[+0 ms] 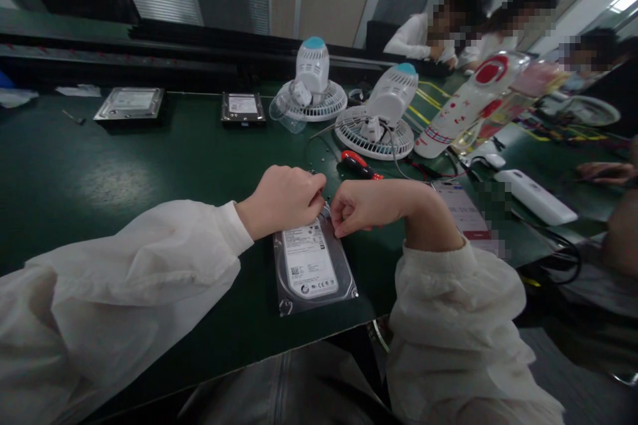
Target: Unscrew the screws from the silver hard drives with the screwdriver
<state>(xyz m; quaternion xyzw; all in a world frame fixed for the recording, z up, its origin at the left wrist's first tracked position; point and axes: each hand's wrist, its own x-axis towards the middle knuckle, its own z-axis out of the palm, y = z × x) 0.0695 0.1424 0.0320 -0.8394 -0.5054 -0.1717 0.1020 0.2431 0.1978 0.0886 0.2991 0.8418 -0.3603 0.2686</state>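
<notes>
A hard drive (312,259) with a white label lies flat near the front edge of the green table. My left hand (286,199) is curled over its far end, fingers closed and pointing down; what they hold, if anything, is hidden. Close beside it, my right hand (366,206) has thumb and fingers pinched at the drive's far right side. Nothing I can name shows between those fingertips. Just beyond my hands lies a red and black screwdriver (359,165), with several tiny screws scattered near it.
Two more hard drives, one at left (130,106) and a smaller one (243,109), lie farther back. Two white fans (319,96) stand behind the screwdriver. To the right are a phone (461,209), a white power bank (535,196) and a patterned bottle (463,106). Other people sit beyond.
</notes>
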